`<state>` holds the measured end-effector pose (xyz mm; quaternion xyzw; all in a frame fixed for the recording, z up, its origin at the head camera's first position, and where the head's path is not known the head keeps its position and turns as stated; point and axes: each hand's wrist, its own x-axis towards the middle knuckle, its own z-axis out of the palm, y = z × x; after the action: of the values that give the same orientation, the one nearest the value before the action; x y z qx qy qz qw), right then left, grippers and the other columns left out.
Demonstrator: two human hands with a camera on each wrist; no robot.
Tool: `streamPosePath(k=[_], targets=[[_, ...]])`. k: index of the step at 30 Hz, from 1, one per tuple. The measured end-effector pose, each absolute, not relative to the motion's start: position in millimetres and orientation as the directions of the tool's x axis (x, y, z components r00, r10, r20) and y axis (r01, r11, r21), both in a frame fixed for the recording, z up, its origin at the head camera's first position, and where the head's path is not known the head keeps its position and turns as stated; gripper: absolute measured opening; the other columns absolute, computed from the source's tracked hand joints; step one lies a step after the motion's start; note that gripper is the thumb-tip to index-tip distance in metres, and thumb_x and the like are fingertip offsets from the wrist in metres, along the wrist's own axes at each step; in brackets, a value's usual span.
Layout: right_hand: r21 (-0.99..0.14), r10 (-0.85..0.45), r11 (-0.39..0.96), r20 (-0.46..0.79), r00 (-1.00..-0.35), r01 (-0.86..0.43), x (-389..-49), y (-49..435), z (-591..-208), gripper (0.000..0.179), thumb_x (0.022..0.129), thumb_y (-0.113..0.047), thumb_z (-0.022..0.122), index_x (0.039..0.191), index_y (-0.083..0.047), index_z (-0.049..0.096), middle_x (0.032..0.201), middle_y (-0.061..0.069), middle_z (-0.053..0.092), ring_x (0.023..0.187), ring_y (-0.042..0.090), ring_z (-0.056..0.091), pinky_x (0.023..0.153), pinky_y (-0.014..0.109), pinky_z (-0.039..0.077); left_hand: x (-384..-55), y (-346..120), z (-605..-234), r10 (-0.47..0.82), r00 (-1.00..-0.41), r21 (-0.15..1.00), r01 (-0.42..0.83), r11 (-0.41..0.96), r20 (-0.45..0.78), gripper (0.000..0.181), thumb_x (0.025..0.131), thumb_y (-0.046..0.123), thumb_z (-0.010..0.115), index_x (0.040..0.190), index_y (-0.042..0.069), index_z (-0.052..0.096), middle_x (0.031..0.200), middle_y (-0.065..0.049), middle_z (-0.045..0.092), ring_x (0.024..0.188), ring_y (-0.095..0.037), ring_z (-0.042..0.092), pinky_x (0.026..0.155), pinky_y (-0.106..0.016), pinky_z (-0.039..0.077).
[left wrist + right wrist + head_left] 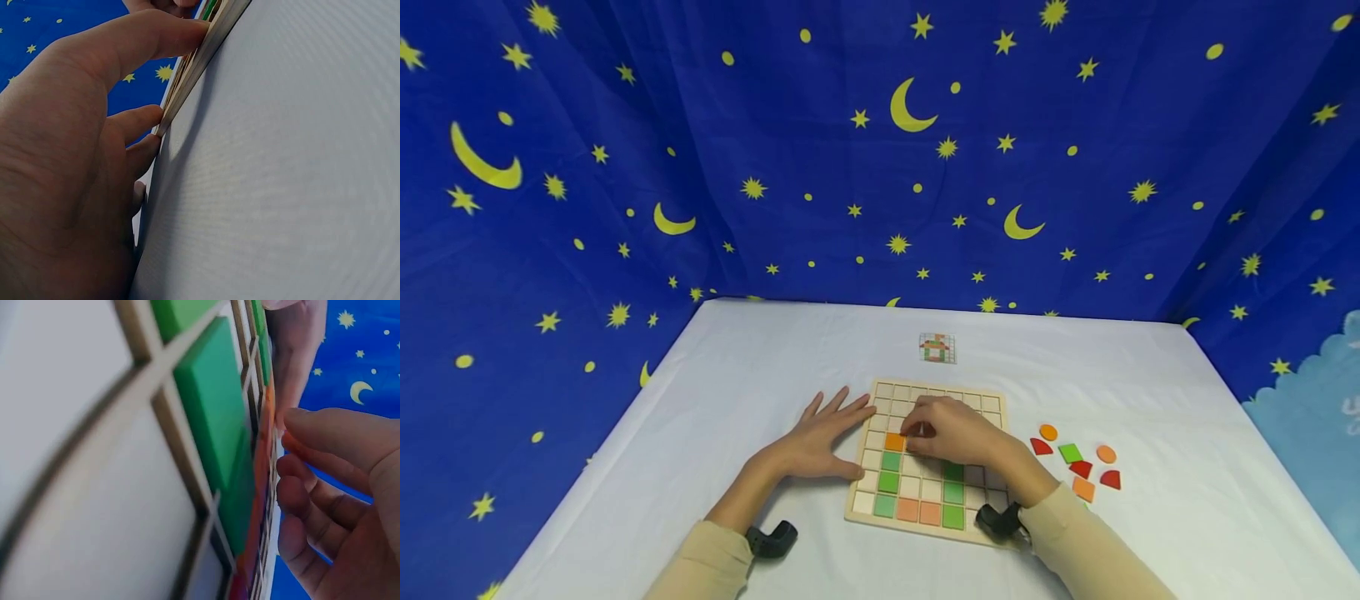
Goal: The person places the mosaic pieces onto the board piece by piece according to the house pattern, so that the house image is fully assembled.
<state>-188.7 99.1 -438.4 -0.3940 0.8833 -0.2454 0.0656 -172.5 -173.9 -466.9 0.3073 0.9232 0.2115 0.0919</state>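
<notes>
A square wooden grid board [925,537] lies on the white cloth, with green, orange and salmon tiles in some cells. My left hand [815,442] spreads its fingers along the board's left side; in the left wrist view its thumb [181,34] touches the wooden edge. Over the middle of the board, my right hand [955,429] bends its fingers beside an orange tile [895,442]. Whether a piece sits between its thumb and fingertips cannot be made out. A green tile [215,431] fills the near part of the right wrist view. My right hand hides several cells.
Behind the board lies a small picture card [937,347] with a coloured grid pattern. Loose pieces are scattered to the right, among them an orange disc [1048,432], a green square [1070,452] and a red quarter-circle [1110,479]. A blue star-patterned cloth [820,150] hangs behind.
</notes>
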Motion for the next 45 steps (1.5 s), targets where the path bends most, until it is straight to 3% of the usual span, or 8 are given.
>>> streamPosePath(k=[9,18,25,33,45], targets=[[-0.488,-0.700,0.587,0.095,-0.708,-0.646,-183.7,124.9,-435.1,0.018,0.088,-0.026,0.071,0.105,-0.019,0.074,0.095,-0.010,0.062,0.080,0.006,0.057,0.072,0.027,0.050,-171.4,-174.2,-467.6,0.606,-0.795,0.456,0.528,0.717,-0.032,0.094,0.073,0.059,0.070,0.152,0.024,0.032,0.158,0.004,0.019,0.145,-0.029,0.003,0.113,-0.053,-0.005],[-0.462,-0.663,0.612,0.143,-0.735,-0.642,-176.1,160.5,-432.7,0.019,0.089,-0.022,0.070,0.107,-0.016,0.072,0.093,-0.009,0.062,0.073,0.002,0.053,0.065,0.025,0.048,-174.1,-173.2,-467.9,0.614,-0.789,0.452,0.538,0.712,-0.028,0.094,0.073,0.060,0.070,0.152,0.026,0.031,0.158,0.004,0.018,0.145,-0.028,0.002,0.113,-0.053,-0.005],[-0.465,-0.582,0.683,0.120,-0.804,-0.564,-171.0,187.8,-433.0,0.020,0.088,-0.023,0.070,0.107,-0.018,0.073,0.090,-0.013,0.059,0.073,0.002,0.052,0.063,0.024,0.047,-174.7,-172.7,-467.9,0.611,-0.791,0.446,0.536,0.717,-0.033,0.095,0.073,0.061,0.070,0.152,0.026,0.031,0.159,0.004,0.018,0.145,-0.028,0.001,0.113,-0.052,-0.005],[-0.429,-0.537,0.725,0.137,-0.833,-0.538,-166.1,214.9,-438.8,0.020,0.086,-0.025,0.073,0.105,-0.018,0.073,0.086,-0.018,0.055,0.069,0.004,0.051,0.059,0.023,0.044,-173.6,-173.8,-469.0,0.613,-0.789,0.447,0.537,0.715,-0.032,0.095,0.074,0.062,0.069,0.152,0.026,0.031,0.159,0.004,0.018,0.145,-0.028,0.001,0.112,-0.053,-0.005],[-0.388,-0.415,0.826,0.072,-0.907,-0.408,-163.8,238.9,-446.3,0.023,0.082,-0.024,0.076,0.103,-0.015,0.073,0.082,-0.012,0.056,0.069,0.007,0.048,0.061,0.029,0.043,-173.2,-174.1,-469.0,0.617,-0.787,0.451,0.541,0.710,-0.027,0.095,0.074,0.061,0.069,0.152,0.025,0.031,0.159,0.003,0.018,0.145,-0.028,0.001,0.112,-0.053,-0.005]])
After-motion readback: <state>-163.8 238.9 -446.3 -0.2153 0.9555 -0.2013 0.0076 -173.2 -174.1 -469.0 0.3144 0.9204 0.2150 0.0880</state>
